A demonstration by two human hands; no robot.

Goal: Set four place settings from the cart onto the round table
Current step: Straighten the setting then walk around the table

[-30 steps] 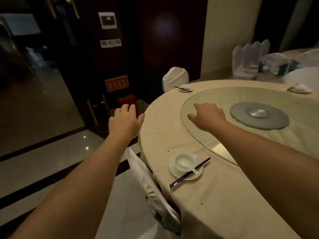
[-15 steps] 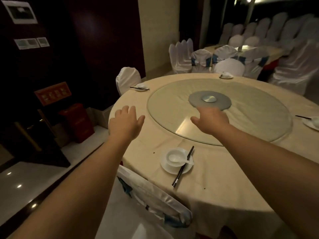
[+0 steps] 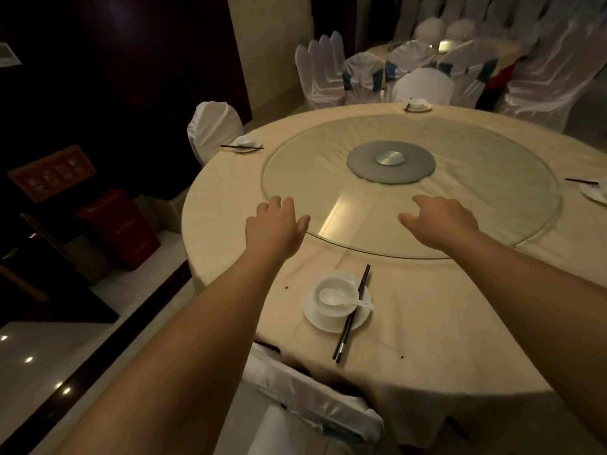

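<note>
Neither grip holds anything: the left hand (image 3: 274, 224) and the right hand (image 3: 438, 220) are both extended over the near side of the tabletop (image 3: 443, 323) with fingers loose and released, above the near rim of the glass turntable (image 3: 460, 198). Whether either hand touches the glass cannot be determined.

Four settings are visible on the cloth. The nearest setting (image 3: 336, 302) lies between the forearms: a white saucer carrying a small bowl, a white spoon resting in the bowl, and dark chopsticks (image 3: 351, 313) laid across the saucer's right edge. A second setting (image 3: 243, 144) is at the far left, a third (image 3: 417, 105) at the far side, and a fourth (image 3: 594, 192) is partly cut off at the right edge. The cart is not in view.

Handling assessment: the ware appears to be glazed ceramic, so rigid, light, smooth and breakable. Lift a setting by the saucer rim with the bowl kept level. The spoon and chopsticks are loose and likely to slide or roll; move them separately by the shaft.
</note>
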